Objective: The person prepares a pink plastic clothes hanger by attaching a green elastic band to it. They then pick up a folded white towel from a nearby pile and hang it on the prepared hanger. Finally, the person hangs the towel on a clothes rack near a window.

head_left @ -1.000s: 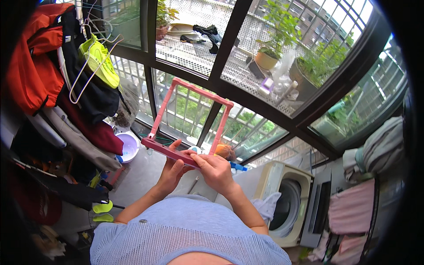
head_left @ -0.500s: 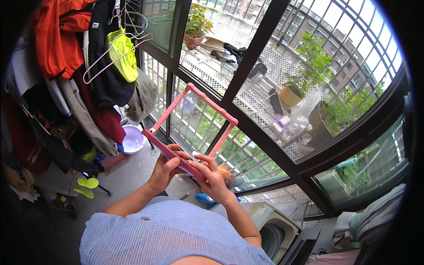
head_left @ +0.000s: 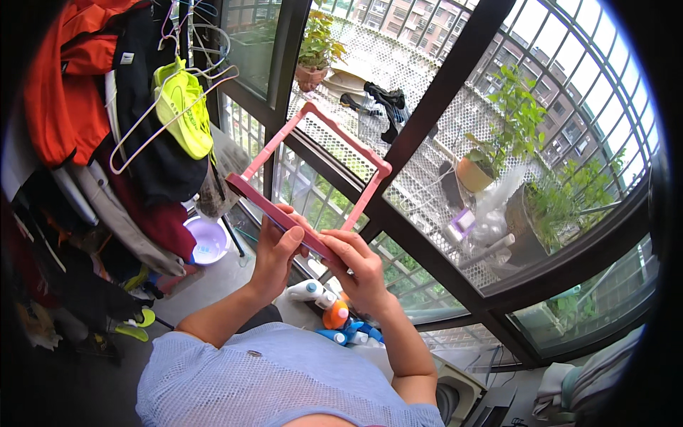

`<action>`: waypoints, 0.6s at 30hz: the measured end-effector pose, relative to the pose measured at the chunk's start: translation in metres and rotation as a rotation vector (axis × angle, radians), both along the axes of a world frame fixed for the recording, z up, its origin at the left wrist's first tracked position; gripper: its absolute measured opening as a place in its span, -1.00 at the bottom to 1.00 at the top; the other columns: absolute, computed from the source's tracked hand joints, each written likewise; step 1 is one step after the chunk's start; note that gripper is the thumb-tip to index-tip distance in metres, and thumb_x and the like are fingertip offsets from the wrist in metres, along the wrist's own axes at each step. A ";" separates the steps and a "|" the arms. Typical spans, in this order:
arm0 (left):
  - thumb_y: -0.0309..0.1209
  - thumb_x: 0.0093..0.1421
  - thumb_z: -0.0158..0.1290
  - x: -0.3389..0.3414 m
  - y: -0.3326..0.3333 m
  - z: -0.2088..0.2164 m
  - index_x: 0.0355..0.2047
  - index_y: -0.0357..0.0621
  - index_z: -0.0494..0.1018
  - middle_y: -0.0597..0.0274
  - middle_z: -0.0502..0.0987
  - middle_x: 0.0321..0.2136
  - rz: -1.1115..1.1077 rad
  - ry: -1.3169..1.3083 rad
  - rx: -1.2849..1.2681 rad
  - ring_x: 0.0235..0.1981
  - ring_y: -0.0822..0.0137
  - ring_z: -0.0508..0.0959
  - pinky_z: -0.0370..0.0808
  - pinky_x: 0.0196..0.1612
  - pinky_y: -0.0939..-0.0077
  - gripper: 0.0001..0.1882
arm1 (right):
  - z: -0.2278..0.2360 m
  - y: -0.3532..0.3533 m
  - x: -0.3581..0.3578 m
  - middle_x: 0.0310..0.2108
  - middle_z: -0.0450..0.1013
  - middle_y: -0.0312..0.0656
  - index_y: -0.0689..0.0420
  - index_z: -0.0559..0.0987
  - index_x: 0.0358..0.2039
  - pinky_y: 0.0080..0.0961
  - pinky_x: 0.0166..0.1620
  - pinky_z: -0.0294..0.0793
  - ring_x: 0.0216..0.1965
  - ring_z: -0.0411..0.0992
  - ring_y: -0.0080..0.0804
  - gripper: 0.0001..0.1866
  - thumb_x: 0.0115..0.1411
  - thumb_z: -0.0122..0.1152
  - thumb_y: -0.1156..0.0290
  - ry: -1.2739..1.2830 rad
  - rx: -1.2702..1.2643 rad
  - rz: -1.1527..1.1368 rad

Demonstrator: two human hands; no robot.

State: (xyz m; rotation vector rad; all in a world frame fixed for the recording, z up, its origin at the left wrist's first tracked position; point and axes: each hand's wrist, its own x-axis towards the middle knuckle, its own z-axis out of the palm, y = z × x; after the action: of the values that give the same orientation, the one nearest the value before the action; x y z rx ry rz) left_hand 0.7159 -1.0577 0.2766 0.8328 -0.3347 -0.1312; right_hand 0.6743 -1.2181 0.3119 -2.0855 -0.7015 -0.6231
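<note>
Both hands hold a pink plastic piece, a U-shaped bar [head_left: 348, 143] joined at its ends to a flat slab [head_left: 265, 206] seen nearly edge-on; its exact kind I cannot make out. My left hand [head_left: 279, 250] grips the slab's near side, thumb on the edge and fingers partly hidden behind it. Around the slab's right end my right hand [head_left: 358, 265] is closed, fingers lying over the top edge. The bar points up and away toward the window, tilted, touching nothing else.
Clothes and a white hanger [head_left: 151, 122] with neon yellow shoes [head_left: 183, 107] hang at left. Below them is a purple basin [head_left: 208, 240]. Several bottles [head_left: 336, 313] stand by the window, near a washing machine [head_left: 464, 384]. Potted plants [head_left: 477, 173] sit beyond the dark window frame [head_left: 416, 245].
The view has shifted, and bottles behind my right forearm now show. The pink piece is raised slightly against the window, still in both hands.
</note>
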 end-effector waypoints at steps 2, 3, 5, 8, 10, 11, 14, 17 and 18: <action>-0.29 0.20 -0.01 0.029 -0.005 0.002 0.00 -0.06 0.14 0.28 0.41 -0.27 -0.012 -0.033 -0.072 -0.26 0.46 0.47 0.44 -0.29 0.63 -0.59 | 0.013 0.003 0.025 -0.17 0.45 -0.07 0.23 0.52 -0.16 -0.49 -0.26 0.50 -0.24 0.48 -0.25 -0.67 -0.01 0.22 0.67 -0.016 -0.014 -0.027; -0.29 0.21 -0.01 0.044 -0.008 0.003 -0.01 -0.05 0.15 0.28 0.41 -0.28 -0.013 -0.048 -0.112 -0.27 0.47 0.47 0.43 -0.32 0.65 -0.61 | 0.021 0.004 0.038 -0.16 0.45 -0.06 0.24 0.52 -0.15 -0.50 -0.23 0.48 -0.22 0.47 -0.25 -0.66 0.00 0.21 0.67 0.011 -0.012 -0.035; -0.29 0.20 0.00 0.078 -0.017 0.014 -0.06 0.00 0.20 0.34 0.38 -0.32 0.001 0.013 -0.101 -0.36 0.54 0.42 0.39 -0.36 0.67 -0.66 | 0.027 0.003 0.067 -0.15 0.44 -0.05 0.24 0.51 -0.15 -0.48 -0.16 0.46 -0.18 0.46 -0.24 -0.67 0.00 0.21 0.65 0.033 0.002 -0.088; -0.31 0.17 0.01 0.130 -0.037 0.048 -0.07 -0.03 0.21 0.41 0.34 -0.33 0.048 0.092 -0.122 -0.37 0.63 0.39 0.40 -0.33 0.72 -0.66 | 0.033 0.008 0.118 -0.17 0.45 -0.06 0.27 0.46 -0.11 -0.46 -0.12 0.43 -0.16 0.45 -0.26 -0.60 -0.02 0.24 0.66 0.002 0.026 -0.161; -0.24 0.21 0.03 0.167 -0.045 0.062 -0.02 -0.03 0.20 0.41 0.35 -0.30 -0.021 -0.014 -0.123 -0.35 0.65 0.38 0.39 -0.33 0.76 -0.61 | 0.035 0.008 0.148 -0.26 0.46 -0.12 0.29 0.44 -0.09 -0.58 -0.33 0.48 -0.37 0.48 -0.48 -0.62 0.03 0.21 0.67 0.094 0.110 -0.235; -0.21 0.23 0.02 0.186 -0.046 0.069 0.00 -0.03 0.19 0.41 0.36 -0.29 -0.073 -0.050 -0.114 -0.34 0.65 0.39 0.38 -0.34 0.77 -0.59 | 0.040 0.011 0.163 -0.32 0.48 -0.17 0.26 0.47 -0.14 -0.64 -0.51 0.43 -0.52 0.46 -0.53 -0.69 0.06 0.19 0.63 0.157 0.278 -0.243; -0.08 0.28 -0.08 0.234 -0.042 0.075 0.06 -0.02 0.22 0.43 0.37 -0.24 -0.167 -0.132 0.075 -0.21 0.62 0.38 0.33 -0.29 0.74 -0.56 | 0.072 -0.003 0.201 -0.39 0.47 -0.27 0.23 0.48 -0.11 -0.72 -0.59 0.41 -0.58 0.42 -0.66 -0.71 0.12 0.15 0.60 0.158 0.435 -0.279; -0.20 0.30 -0.14 0.258 -0.037 0.078 -0.01 -0.07 0.33 0.40 0.40 -0.24 -0.223 -0.135 0.128 -0.21 0.61 0.39 0.31 -0.25 0.71 -0.67 | 0.111 -0.028 0.235 -0.49 0.46 -0.34 0.22 0.51 -0.13 -0.75 -0.61 0.38 -0.62 0.38 -0.70 -0.73 0.11 0.16 0.58 0.089 0.470 -0.315; -0.26 0.29 -0.14 0.266 -0.038 0.071 -0.07 -0.09 0.37 0.41 0.42 -0.30 -0.258 -0.133 0.113 -0.25 0.61 0.41 0.31 -0.26 0.72 -0.72 | 0.120 -0.047 0.247 -0.52 0.44 -0.36 0.23 0.51 -0.12 -0.77 -0.61 0.35 -0.61 0.35 -0.74 -0.72 0.11 0.17 0.57 0.048 0.377 -0.367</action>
State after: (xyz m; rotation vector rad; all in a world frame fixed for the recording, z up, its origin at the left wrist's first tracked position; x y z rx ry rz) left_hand 0.9817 -1.0962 0.3476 0.9102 -0.5635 -0.3388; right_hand 0.9216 -1.2653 0.4319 -1.8743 -0.1505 -0.8329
